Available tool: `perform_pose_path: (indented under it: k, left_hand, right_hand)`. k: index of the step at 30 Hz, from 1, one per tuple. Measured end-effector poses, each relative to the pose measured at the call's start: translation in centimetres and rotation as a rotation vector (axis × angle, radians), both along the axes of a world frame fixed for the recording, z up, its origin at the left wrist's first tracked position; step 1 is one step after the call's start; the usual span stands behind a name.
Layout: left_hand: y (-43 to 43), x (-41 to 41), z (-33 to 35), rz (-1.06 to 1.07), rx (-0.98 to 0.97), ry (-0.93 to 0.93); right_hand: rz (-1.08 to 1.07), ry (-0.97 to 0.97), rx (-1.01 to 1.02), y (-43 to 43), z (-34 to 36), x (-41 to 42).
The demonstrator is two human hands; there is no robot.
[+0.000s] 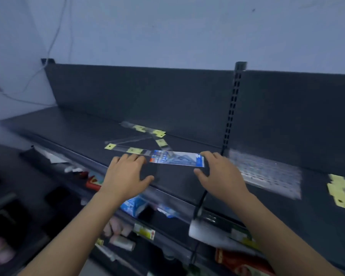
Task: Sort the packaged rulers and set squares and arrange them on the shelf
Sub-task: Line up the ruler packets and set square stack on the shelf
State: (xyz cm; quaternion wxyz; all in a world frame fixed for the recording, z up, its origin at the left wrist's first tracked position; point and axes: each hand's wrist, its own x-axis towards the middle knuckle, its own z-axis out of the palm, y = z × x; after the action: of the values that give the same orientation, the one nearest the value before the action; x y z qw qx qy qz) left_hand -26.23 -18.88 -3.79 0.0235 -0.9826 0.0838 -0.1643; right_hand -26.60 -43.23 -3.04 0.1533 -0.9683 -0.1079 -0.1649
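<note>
A blue-and-white packaged set square (177, 159) lies flat on the dark shelf (72, 128), between my hands. My left hand (126, 176) hovers with spread fingers at the pack's left end, over a clear ruler with a yellow tag (127, 150). At the pack's right end my right hand (219, 174) has its fingertips touching the edge and its thumb apart. More clear rulers with yellow tags (147, 132) lie crossed behind the pack.
A slotted upright (232, 108) divides the shelf bays. To the right lie a stack of clear packs (267, 174) and yellow-tagged packs (343, 192). Lower shelves hold mixed goods, among them a blue pack (133, 206). A cable (54, 40) hangs on the wall.
</note>
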Motion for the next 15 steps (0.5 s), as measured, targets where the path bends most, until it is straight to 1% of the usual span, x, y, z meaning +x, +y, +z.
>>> perform_pose_path:
  k: [7, 15]
  left_hand:
    - [7.9, 4.9, -0.2, 0.052, 0.007, 0.076]
    - [12.6, 14.3, -0.6, 0.034, 0.040, 0.142]
  right_hand:
    - [0.013, 0.114, 0.037, 7.4, -0.7, 5.8]
    - [-0.001, 0.181, 0.050, 13.2, -1.7, 17.2]
